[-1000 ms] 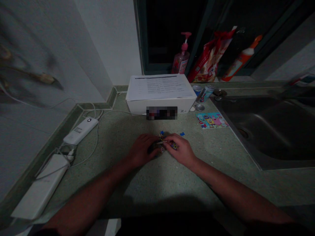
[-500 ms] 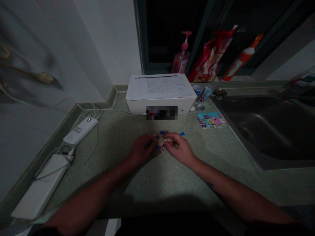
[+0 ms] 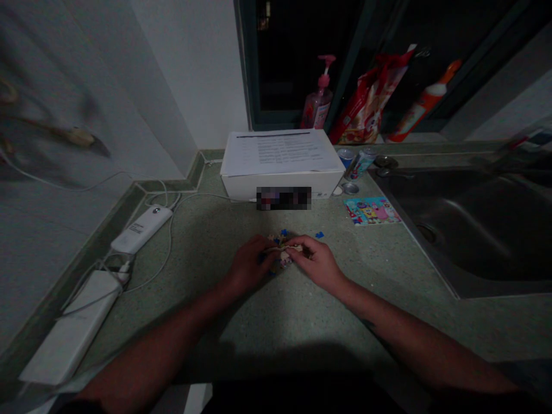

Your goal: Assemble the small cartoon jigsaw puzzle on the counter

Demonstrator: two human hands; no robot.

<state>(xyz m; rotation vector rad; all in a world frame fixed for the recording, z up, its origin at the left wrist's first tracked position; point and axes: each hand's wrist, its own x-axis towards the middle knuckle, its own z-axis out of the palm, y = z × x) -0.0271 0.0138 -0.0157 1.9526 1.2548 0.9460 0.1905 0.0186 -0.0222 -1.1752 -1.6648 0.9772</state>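
Near the middle of the green speckled counter (image 3: 276, 322), my left hand (image 3: 250, 261) and my right hand (image 3: 318, 260) face each other. Between them, the fingers and thumbs of both pinch pale joined puzzle pieces (image 3: 282, 249), seen nearly edge-on. Under and around the fingertips lies a small pile of loose puzzle pieces (image 3: 284, 260), partly hidden by the hands. A single blue piece (image 3: 319, 234) lies apart, just beyond my right hand.
A white box (image 3: 237, 187) with a printed sheet stands behind the hands. A colourful cartoon picture (image 3: 373, 211) lies right of it, by the sink (image 3: 487, 230). Cans (image 3: 362, 164) stand behind. White power banks (image 3: 140, 229) and cables lie left.
The pale pieces between my fingers have tilted from showing their flat face to nearly edge-on. Both hands have shifted only slightly.
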